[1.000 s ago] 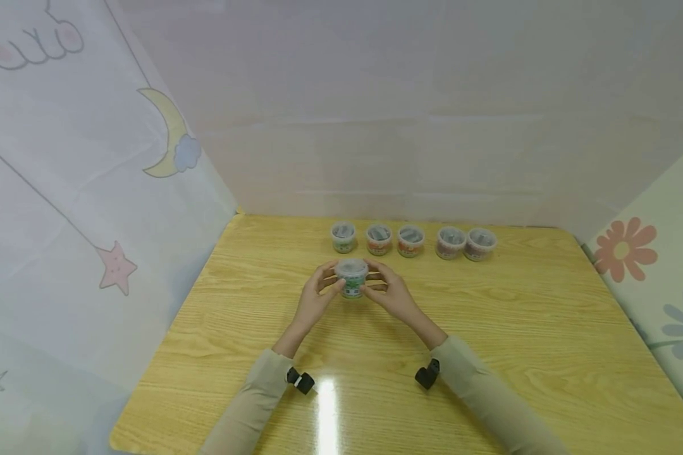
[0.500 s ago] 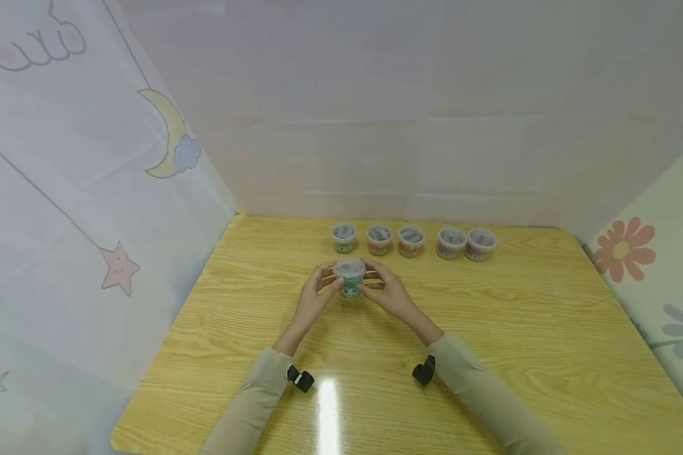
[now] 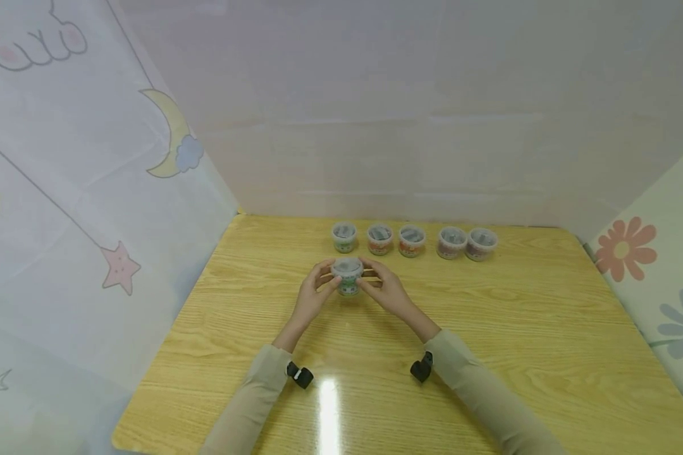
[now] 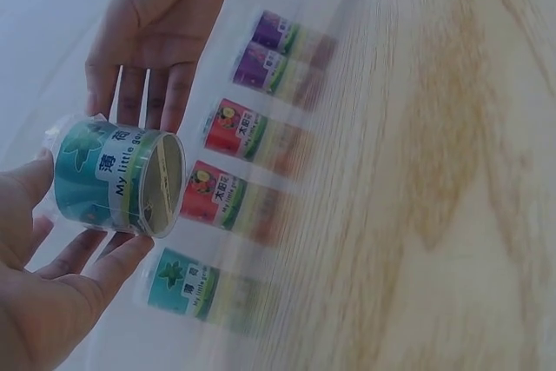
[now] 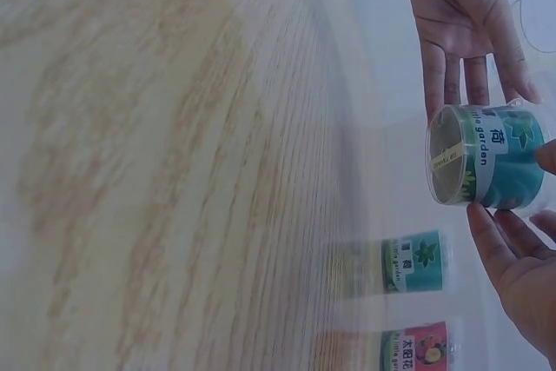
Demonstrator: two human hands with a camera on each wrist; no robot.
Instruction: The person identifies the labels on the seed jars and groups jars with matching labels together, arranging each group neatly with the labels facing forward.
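Note:
Between both hands I hold a small clear plastic planter cup [image 3: 347, 278] with a lid and a green "My little garden" label. The left hand [image 3: 313, 294] grips its left side, thumb toward me and fingers around the far side. My right hand [image 3: 388, 293] grips the opposite side the same way. In the left wrist view the cup [image 4: 117, 178] is off the table, its clear base exposed. The right wrist view shows the same cup [image 5: 486, 155] with a pale strip visible through its base. Behind it stands another green-labelled cup [image 3: 344, 237].
Along the back of the wooden table [image 3: 250, 316] stand two red-labelled cups [image 3: 380, 240] and two purple-labelled cups [image 3: 451, 243], right of the green one. A pale cloth wall [image 3: 375, 158] rises behind them. Printed side panels flank the table.
Both hands and the held cup have drifted slightly left and a little away from me. The grip looks the same, and the cups in the back row have not moved.

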